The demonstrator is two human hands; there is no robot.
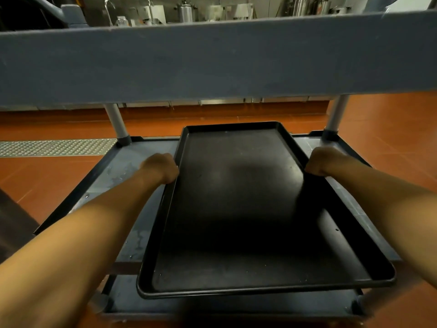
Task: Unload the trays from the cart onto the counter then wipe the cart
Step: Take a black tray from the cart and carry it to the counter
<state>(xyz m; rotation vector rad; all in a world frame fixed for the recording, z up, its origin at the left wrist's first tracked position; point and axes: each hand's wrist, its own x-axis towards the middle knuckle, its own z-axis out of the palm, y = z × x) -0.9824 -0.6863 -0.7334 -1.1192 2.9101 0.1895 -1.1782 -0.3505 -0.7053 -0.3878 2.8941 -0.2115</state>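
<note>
Because the cart point(212, 60) has an upper shelf whose thick blue-grey edge spans the whole view, the person has to reach in under it to get at the middle shelf point(123, 166). That shelf is a shallow grey tub, streaked with wet marks on its left side, held up by pale posts at the far corners; a lower shelf shows just beneath the near edge. Beyond it lie an orange tiled floor point(47, 176), a metal floor grate point(54, 147) on the left, and a far steel counter point(189, 17) with urns and taps, well apart from the cart.

The black tray point(248, 209) sits lengthwise on the middle shelf, its near end jutting out past the shelf's front lip toward the person and seemingly raised a little there. It is bare, so weight should be modest, though its length makes it unwieldy.

The left hand point(160, 168) is clenched on the tray's left rim and the right hand point(321, 162) on the right rim, both about midway along the long sides. Gripping opposite sides there balances the tray, likely so it can slide out level without striking the shelf above. The step looks like unloading; wiping appears not yet begun.
</note>
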